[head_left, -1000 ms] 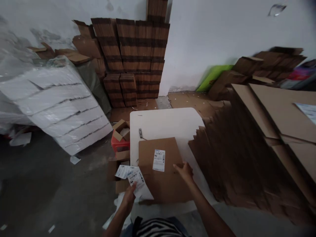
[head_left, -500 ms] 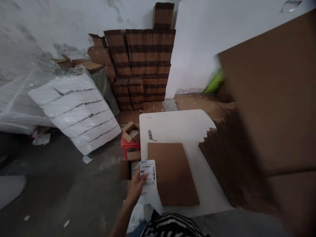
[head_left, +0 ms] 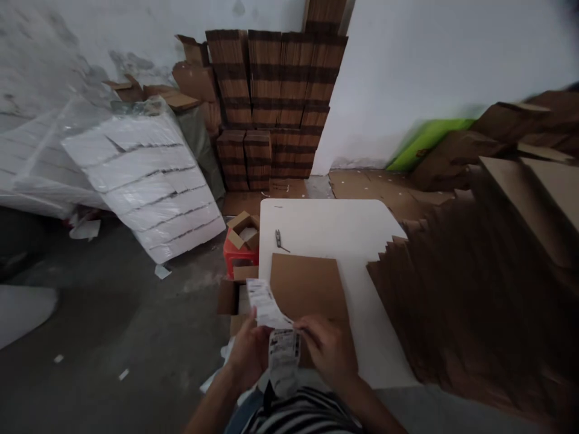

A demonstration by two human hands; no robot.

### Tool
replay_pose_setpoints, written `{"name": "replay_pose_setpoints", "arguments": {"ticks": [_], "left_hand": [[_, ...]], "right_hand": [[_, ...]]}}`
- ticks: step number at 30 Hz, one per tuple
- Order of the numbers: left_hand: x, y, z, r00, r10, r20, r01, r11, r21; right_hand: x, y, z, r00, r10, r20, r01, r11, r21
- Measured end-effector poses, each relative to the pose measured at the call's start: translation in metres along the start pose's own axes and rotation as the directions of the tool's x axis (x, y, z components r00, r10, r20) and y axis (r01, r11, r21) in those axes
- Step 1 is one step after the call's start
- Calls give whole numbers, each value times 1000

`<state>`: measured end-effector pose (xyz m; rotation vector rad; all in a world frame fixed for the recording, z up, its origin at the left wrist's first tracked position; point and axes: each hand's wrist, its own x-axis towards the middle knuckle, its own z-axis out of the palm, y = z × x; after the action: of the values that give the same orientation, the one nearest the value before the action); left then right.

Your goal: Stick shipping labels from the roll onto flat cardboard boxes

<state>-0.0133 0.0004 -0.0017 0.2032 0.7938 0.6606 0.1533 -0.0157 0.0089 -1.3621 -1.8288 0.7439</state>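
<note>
A strip of printed white labels is stretched between my hands, and more of it hangs down in front of my striped shirt. My left hand is closed on the strip from the left. The fingers of my right hand pinch its right edge. Below and beyond the hands, a flat brown cardboard piece lies on the white table, partly covered by my right hand. A small dark tool rests on the table past the cardboard.
Stacked flat cardboard leans along the table's right side. Left of the table are a red stool bearing an open box and another open box. Wrapped white packs and cardboard bundles stand behind.
My right hand has come into view and taken hold of the label strip. The strip is now tilted and bent. The large cardboard sheet at the right has dropped lower, and the view has shifted.
</note>
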Motion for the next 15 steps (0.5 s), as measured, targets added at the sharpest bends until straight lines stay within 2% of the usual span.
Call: {"name": "replay_pose_setpoints", "arguments": {"ticks": [2,4,7,9,11,13,15], "left_hand": [[3,9,-2,989,-149,-5,146,979,-145],[10,14,-2,977,-196,-79,179,967,-183],[21,14,1,990,-85,-115,61,978,-198],[29,11,2,996,-21,-84,1,972,-236],[38,7,0,996,-20,-86,-2,969,-246],[47,6,-11,980,14,-198,-52,980,-190],[53,11,-31,929,124,-349,-169,980,-102]], "right_hand": [[-2,5,5,988,-142,53,140,989,48],[-4,10,8,987,-160,13,158,982,99],[-6,17,13,998,-3,-56,14,979,201],[-9,18,16,997,79,20,-81,966,247],[-11,14,16,992,95,81,-112,965,238],[-8,8,5,997,61,53,-71,976,207],[3,5,-18,1000,10,-14,-7,975,223]]}}
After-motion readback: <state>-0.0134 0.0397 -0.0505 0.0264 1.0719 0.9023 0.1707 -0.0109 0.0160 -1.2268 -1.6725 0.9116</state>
